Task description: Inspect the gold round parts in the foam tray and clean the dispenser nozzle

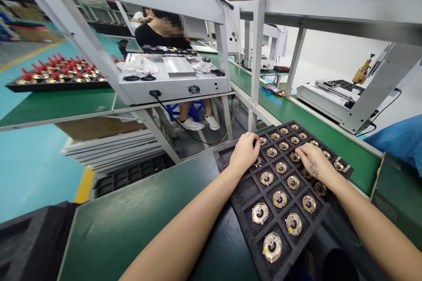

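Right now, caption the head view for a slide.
Left hand and right hand, both bare, close over round gold-coloured metal parts in a black compartmented tray.

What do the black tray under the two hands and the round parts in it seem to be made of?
Black tray: probably dense, matte foam; its surface looks slightly rough with hardly any shine, though moulded plastic is possible. Round parts: likely metal, polished and gold-toned, as they show bright glints; plating cannot be ruled out.

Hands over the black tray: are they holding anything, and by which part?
Cannot be told: the left hand and right hand are at gold discs in the tray, hiding any grip.
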A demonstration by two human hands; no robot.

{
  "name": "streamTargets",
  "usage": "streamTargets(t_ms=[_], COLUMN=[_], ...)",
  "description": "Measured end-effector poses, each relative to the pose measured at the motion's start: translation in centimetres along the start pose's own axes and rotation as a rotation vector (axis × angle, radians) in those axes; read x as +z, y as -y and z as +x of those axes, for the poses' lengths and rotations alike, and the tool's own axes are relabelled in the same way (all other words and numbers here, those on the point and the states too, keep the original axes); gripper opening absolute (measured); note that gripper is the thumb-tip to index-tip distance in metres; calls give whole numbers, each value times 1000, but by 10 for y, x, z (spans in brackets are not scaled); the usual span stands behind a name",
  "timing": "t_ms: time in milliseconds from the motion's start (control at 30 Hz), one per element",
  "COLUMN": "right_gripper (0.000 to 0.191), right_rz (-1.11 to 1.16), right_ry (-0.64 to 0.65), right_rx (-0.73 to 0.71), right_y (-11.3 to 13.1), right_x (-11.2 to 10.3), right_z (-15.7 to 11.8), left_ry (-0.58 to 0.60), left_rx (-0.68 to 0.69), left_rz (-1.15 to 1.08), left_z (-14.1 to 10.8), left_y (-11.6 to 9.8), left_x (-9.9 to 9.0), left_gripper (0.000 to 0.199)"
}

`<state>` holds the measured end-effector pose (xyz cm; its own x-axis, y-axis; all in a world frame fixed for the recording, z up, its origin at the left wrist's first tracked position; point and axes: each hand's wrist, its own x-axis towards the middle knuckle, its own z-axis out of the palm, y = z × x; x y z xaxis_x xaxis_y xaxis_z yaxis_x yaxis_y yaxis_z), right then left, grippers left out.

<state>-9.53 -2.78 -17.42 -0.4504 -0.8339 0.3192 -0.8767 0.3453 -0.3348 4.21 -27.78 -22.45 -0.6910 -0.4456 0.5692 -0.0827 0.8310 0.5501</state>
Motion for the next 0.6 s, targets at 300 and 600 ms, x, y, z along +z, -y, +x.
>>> streamTargets(t_ms=[300, 600], right_gripper=[15, 20], right_rz=[-2, -73], right_ry=[123, 198], right_rx=[163, 262], right_y=[-26, -23], right_x=[-38, -24], right_z=[-47, -52], left_ry=[-9, -36], left_rx=[8, 24], left_rz=[-9, -60], left_z=[1, 3], left_y=[-1, -9], left_x=[2, -1], left_gripper=[11, 11])
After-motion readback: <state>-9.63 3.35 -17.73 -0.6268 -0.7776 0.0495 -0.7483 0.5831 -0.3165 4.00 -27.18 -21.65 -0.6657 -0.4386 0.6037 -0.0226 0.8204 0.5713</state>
